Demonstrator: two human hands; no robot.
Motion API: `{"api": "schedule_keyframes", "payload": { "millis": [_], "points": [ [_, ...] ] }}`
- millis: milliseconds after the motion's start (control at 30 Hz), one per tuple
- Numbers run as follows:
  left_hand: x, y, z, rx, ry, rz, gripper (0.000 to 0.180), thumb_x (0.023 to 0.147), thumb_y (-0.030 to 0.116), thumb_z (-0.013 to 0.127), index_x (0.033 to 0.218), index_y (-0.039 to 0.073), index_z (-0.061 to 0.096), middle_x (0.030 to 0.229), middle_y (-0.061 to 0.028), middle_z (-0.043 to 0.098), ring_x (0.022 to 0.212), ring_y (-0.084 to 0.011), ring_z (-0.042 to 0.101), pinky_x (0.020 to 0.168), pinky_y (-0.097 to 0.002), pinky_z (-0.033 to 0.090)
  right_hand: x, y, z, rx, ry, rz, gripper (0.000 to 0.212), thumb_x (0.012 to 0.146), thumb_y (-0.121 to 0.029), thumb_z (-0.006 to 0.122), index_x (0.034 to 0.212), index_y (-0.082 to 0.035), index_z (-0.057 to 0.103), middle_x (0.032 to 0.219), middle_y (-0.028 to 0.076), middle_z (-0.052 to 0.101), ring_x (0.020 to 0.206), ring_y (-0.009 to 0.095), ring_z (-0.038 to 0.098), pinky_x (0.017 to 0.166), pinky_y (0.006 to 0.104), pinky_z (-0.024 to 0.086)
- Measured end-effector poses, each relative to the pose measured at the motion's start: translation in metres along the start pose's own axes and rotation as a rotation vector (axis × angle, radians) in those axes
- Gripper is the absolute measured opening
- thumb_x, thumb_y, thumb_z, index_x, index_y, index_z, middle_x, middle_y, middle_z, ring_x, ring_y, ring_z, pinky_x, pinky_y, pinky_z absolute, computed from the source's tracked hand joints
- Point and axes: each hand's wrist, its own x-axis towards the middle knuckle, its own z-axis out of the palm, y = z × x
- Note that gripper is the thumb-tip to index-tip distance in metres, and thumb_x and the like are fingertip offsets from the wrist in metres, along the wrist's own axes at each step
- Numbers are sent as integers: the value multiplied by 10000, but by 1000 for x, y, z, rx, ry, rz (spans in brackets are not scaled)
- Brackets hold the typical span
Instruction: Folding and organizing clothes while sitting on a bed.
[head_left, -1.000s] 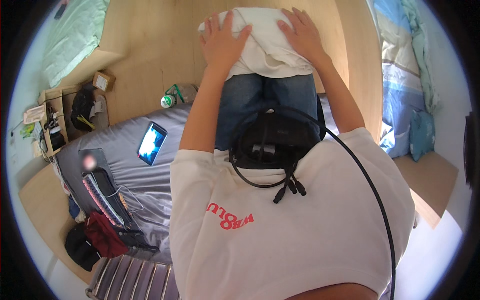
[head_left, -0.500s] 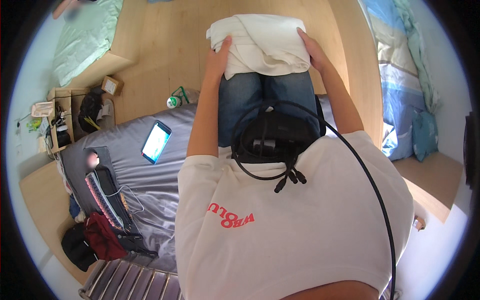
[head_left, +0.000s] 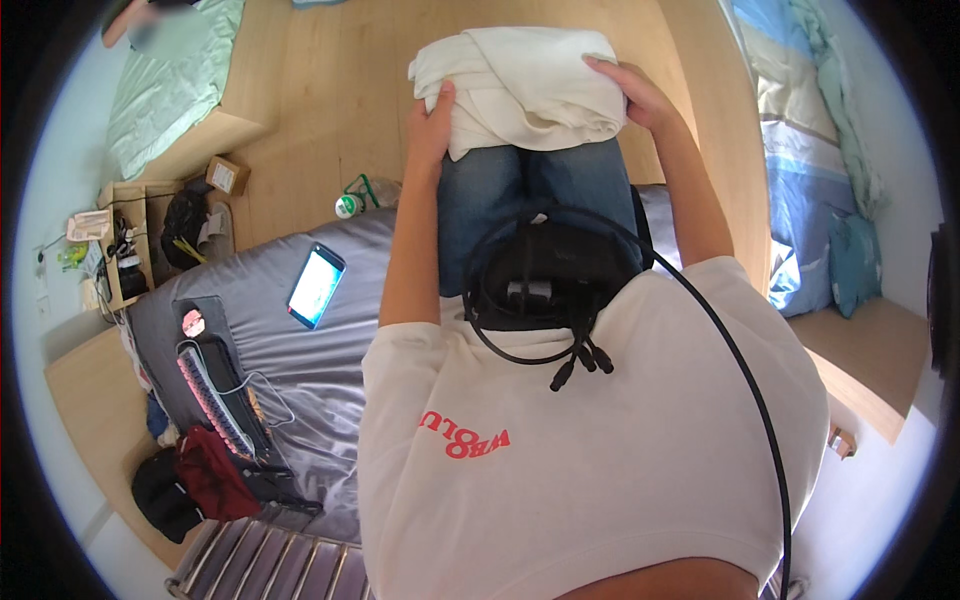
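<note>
A thick, folded white cloth (head_left: 520, 90) rests on my knees, with loose folds across its top. My left hand (head_left: 432, 125) grips its left edge, thumb lying on top and the other fingers hidden beneath. At the right edge, my right hand (head_left: 640, 92) holds the cloth with thumb or fingers over its upper corner; the rest of that grip is partly hidden. Below the cloth, my lap in blue jeans (head_left: 575, 175) bears a black pouch (head_left: 560, 255) with a looped black cable (head_left: 735, 350) running over my white shirt.
I sit on a bed with a grey sheet (head_left: 350, 385). On it to my left lie a phone (head_left: 317, 285) with a lit screen, a keyboard (head_left: 212, 400) and a maroon cloth item (head_left: 215, 478). A green-handled bottle (head_left: 350, 203) stands beyond the bed edge, near a small cardboard box (head_left: 228, 175).
My right hand has moved slightly inward over the cloth's upper right corner, its wrist now more bent. My left hand has slid a little lower and left. The cloth stays on my knees.
</note>
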Motion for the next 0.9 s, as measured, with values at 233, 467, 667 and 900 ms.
{"api": "schedule_keyframes", "payload": {
  "millis": [233,467,667,900],
  "points": [
    [1,0,4,92,50,-26,571,935,392,600,1283,-54,521,1271,-181,573,1167,-254,542,983,-359,421,-23,-19,19,132,-116,-111,724,862,-156,673,1465,-105,274,1382,119,481,1217,237,526,1033,405,434],
    [5,2,2,78,28,-19,549,951,399,575,1269,-47,541,1252,-141,591,1124,-213,556,959,-339,426,-14,-17,23,213,-182,-16,696,860,-121,680,1449,-110,309,1371,103,496,1240,227,506,1040,405,427],
    [3,1,-2,-2,15,-23,471,971,346,559,1265,-21,551,1225,-113,606,1088,-186,567,936,-311,437,-1,-8,12,268,-217,27,683,856,-72,676,1442,-110,328,1376,91,496,1247,225,501,1046,406,418],
    [4,-3,-6,33,14,-8,463,971,352,561,1244,-22,564,1197,-111,618,1069,-175,565,929,-310,436,5,-4,8,274,-247,5,665,856,-65,674,1434,-105,346,1379,95,492,1244,233,505,1045,403,418]
  ]
}}
